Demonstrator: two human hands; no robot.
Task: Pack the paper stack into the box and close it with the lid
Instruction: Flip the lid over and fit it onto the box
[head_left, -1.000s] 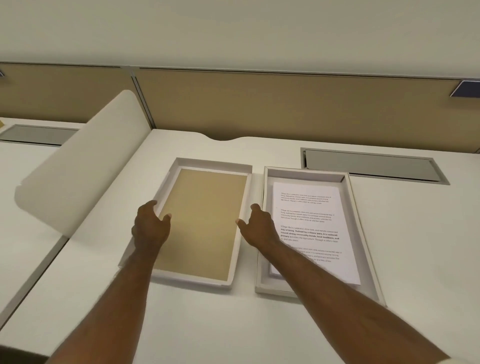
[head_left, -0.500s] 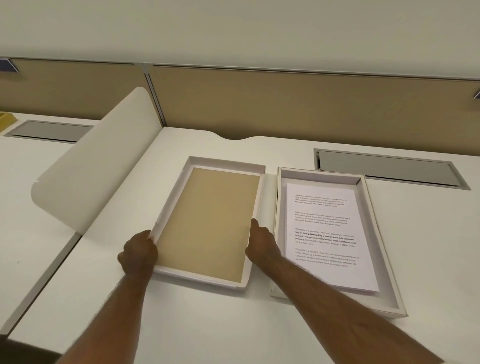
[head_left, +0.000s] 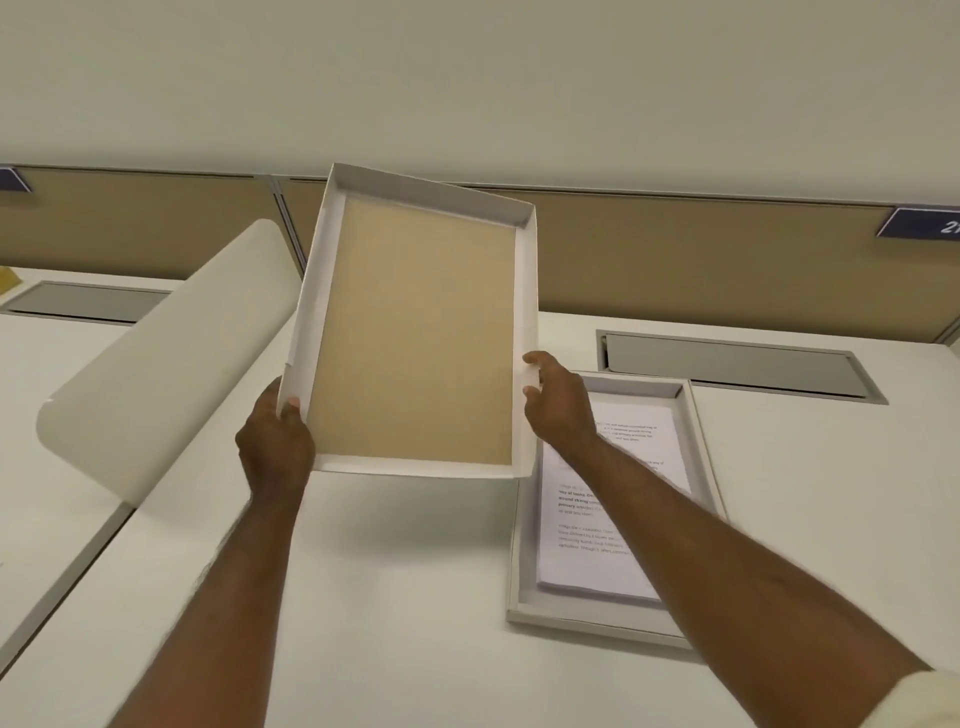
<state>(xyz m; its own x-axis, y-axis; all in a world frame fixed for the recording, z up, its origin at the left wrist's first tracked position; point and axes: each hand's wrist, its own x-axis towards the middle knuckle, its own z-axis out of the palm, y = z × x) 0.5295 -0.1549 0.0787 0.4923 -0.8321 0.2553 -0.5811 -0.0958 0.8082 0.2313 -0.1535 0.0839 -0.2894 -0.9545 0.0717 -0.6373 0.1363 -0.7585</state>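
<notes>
While tilted above the desk (head_left: 395, 597), lid (head_left: 415, 343) (open side up) between gripping left hand (head_left: 275, 447) and right hand (head_left: 558, 402).

lid (head_left: 415, 343) above desk (head_left: 395, 597), left of box (head_left: 524, 597) holding paper stack (head_left: 592, 566)

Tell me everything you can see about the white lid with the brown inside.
The white cardboard lid with the brown inside is a shallow rectangular tray with low white walls. It is lifted off the white desk, tilted, inside facing the camera. The left hand and right hand grip its long sides.
</notes>
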